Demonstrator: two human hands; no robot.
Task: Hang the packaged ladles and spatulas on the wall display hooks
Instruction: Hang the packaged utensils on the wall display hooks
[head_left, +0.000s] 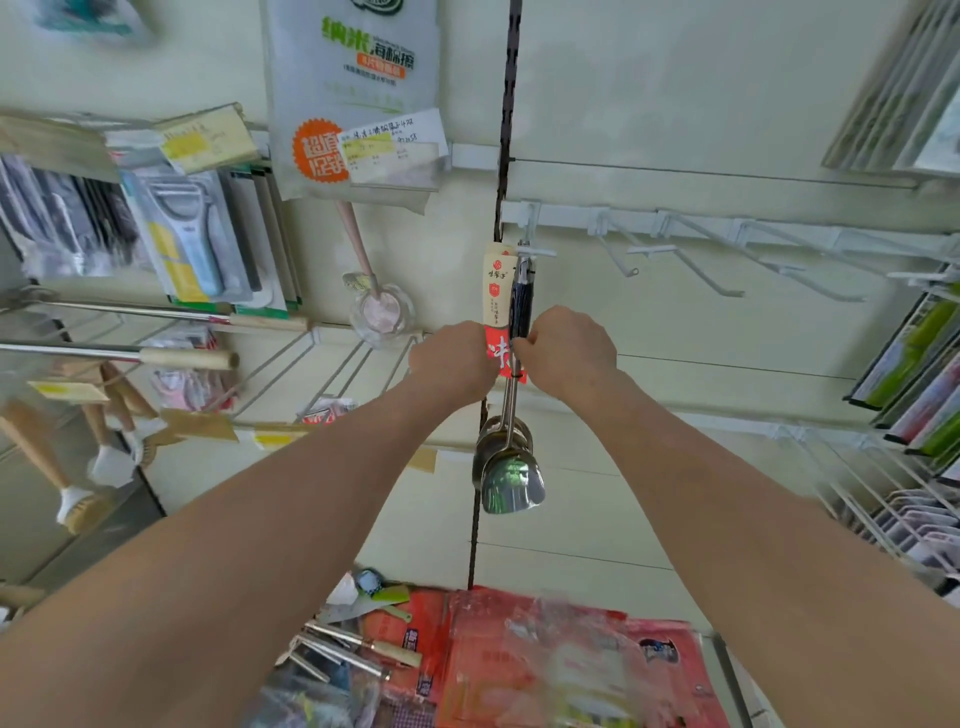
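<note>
Hanging from a hook (525, 253), the ladles (511, 478) are held mid-handle, left hand (449, 358) and right hand (566, 348) both gripping them.

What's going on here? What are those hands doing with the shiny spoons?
A person is putting a bunch of shiny steel ladles and spatulas, tagged with red-and-cream cards, onto a white wall hook. The left hand and right hand both grip the bunch around its handles, and its top is up at the hook. The other white wire hooks to the right are bare. Red plastic packets lie in a pile below.
</note>
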